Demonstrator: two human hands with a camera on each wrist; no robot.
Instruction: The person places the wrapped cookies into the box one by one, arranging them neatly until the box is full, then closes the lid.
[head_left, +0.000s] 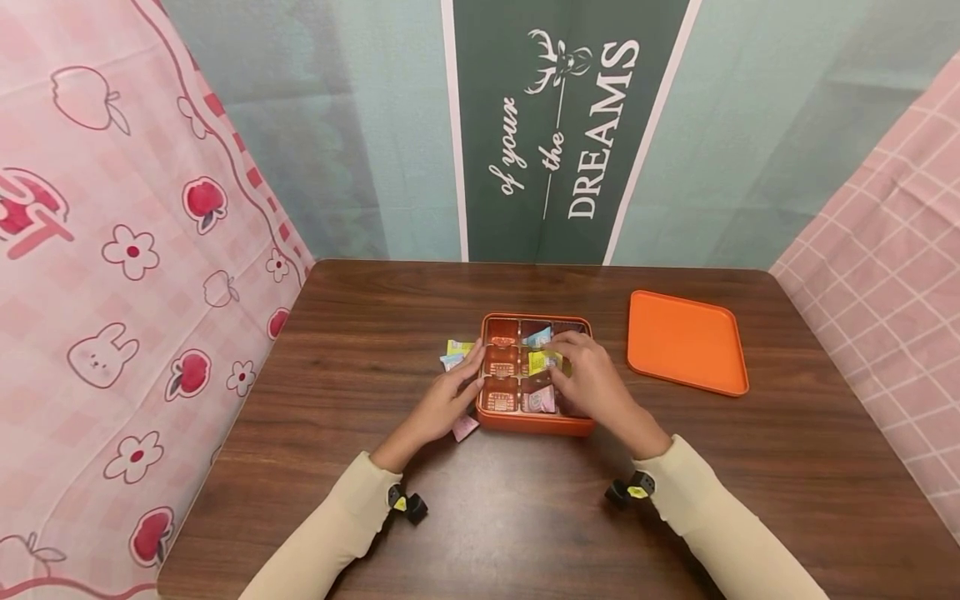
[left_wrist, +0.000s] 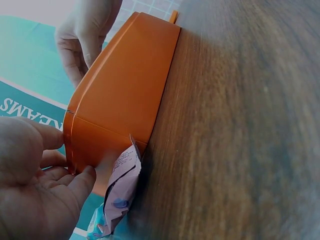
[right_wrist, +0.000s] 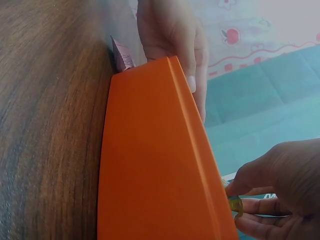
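Two cream sleeves [head_left: 716,508] reach forward from the near edge of my head view, a small black camera [head_left: 405,504] strapped at each wrist. From out here I see the left hand [head_left: 441,404] angled inward, fingers loosely extended and resting against the left wall of the orange compartment box [head_left: 536,423], which sits mid-table on the dark wood-grain table [head_left: 517,525]. The right hand [head_left: 592,379] arches over the box from its right side, palm down, fingertips drawn narrow: thumb and fingers pinch a yellow packet [head_left: 542,362] over the centre compartment. I cannot tell whether that packet touches the compartment floor.

I count nine compartments, three by three, the right column partly hidden by the hand. Inside lie one blue packet [head_left: 537,337], back middle, and one pink packet [head_left: 538,400], front middle. Beside the left wall I make out three more packets [head_left: 464,428]: one yellow, one blue, one pink, partly covered by the left hand. One flat orange lid [head_left: 687,343] lies apart, to the box's right.
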